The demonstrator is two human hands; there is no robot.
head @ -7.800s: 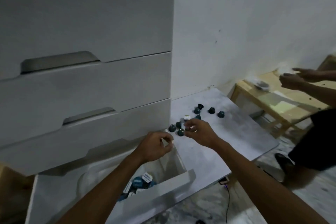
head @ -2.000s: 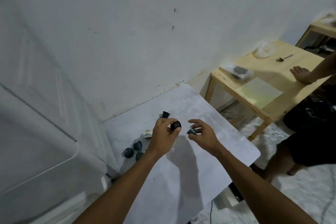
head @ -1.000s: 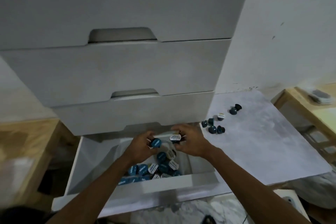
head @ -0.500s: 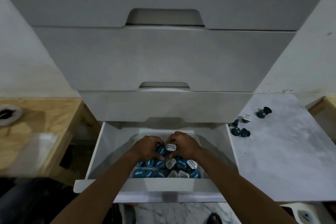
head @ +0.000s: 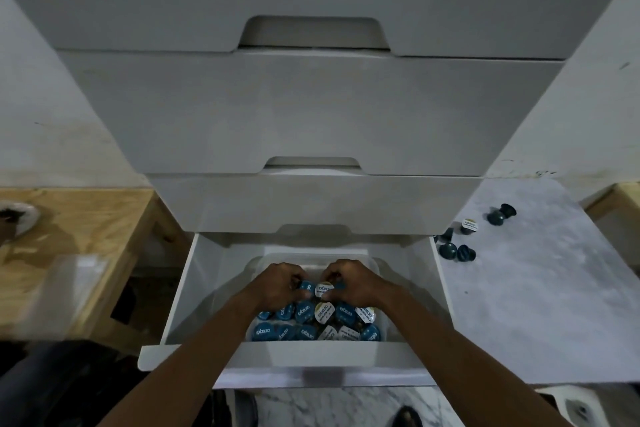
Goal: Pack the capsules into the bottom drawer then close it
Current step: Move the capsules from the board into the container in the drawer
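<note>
The white bottom drawer (head: 180, 302) is pulled out below me. Inside it a clear tray (head: 375, 263) holds several blue and white capsules (head: 304, 311) lying in rows. Both hands are down in the tray at its far side. My left hand (head: 277, 282) pinches a blue capsule (head: 306, 287). My right hand (head: 353, 281) grips a white-lidded capsule (head: 324, 289) right beside it. Several dark capsules (head: 457, 251) still lie on the marble board (head: 540, 305) to the right of the drawer.
Two closed white drawers (head: 311, 114) stack above the open one. A light wooden table (head: 69, 246) stands at the left with a blurred clear bag on it. Another wooden table edge (head: 627, 198) shows at the far right.
Both hands carried capsules from the marble board to the drawer and lowered them into the tray. My view has swung to face the drawers squarely.
</note>
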